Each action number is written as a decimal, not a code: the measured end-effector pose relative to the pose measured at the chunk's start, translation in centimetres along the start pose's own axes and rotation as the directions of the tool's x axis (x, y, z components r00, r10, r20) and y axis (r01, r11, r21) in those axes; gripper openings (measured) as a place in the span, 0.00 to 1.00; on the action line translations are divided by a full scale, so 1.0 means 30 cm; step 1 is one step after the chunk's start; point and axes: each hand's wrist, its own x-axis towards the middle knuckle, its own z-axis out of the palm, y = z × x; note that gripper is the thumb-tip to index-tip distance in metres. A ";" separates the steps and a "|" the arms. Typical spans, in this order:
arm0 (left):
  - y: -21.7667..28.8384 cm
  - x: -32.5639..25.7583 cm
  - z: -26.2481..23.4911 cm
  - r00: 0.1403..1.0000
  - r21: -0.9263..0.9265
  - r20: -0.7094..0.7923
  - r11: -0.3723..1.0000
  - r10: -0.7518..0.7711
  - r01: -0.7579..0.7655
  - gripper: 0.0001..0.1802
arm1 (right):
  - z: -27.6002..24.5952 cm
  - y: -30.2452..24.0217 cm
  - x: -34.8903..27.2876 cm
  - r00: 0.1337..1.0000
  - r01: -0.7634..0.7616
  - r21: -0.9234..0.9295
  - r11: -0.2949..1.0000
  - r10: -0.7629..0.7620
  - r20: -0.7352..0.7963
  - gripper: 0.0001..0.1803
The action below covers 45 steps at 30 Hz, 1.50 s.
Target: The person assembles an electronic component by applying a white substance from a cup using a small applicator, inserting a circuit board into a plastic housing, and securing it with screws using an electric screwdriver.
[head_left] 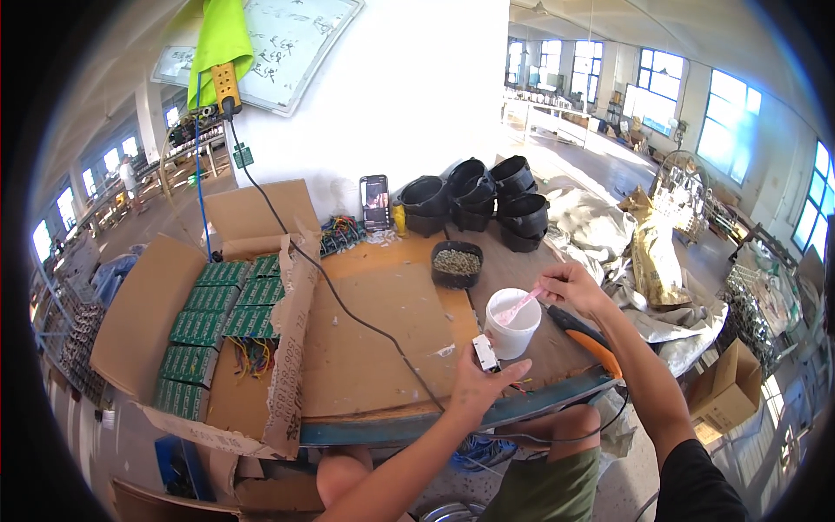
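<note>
My left hand (477, 387) is closed around a small white block-shaped part (485, 352), with thin coloured wires (522, 385) sticking out by the thumb. Just beyond it stands a white plastic tub (513, 335). Between the fingers of my right hand (570, 287) is a pink stick-like tool (522, 306), perhaps a spoon or spatula, its lower end dipped inside the tub. What the tub holds is hard to make out. An orange and black hand tool (587, 339) lies on the table under my right forearm.
A carton (291, 348) on the left holds rows of green boxes (197, 327) and loose wires. A black bin of small pieces (457, 264) and stacked black buckets (524, 217) stand behind the tub. A dark cable (348, 309) crosses the cardboard-covered table. A phone (375, 203) leans upright at the back.
</note>
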 end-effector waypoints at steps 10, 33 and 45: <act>0.046 -0.012 -0.020 0.995 0.215 -0.045 0.973 0.092 -0.080 0.34 | -0.027 -0.033 -0.141 0.962 0.150 0.088 0.985 -0.125 -0.242 0.09; 0.166 -0.032 -0.050 0.942 0.534 0.047 0.789 0.332 -0.304 0.47 | 0.253 -0.008 -0.431 0.986 0.157 0.520 0.840 -0.109 -0.123 0.09; 0.182 -0.044 -0.056 0.923 0.540 0.123 0.755 0.366 -0.371 0.48 | 0.172 -0.129 -0.435 0.982 0.149 0.189 0.971 -0.123 -0.143 0.07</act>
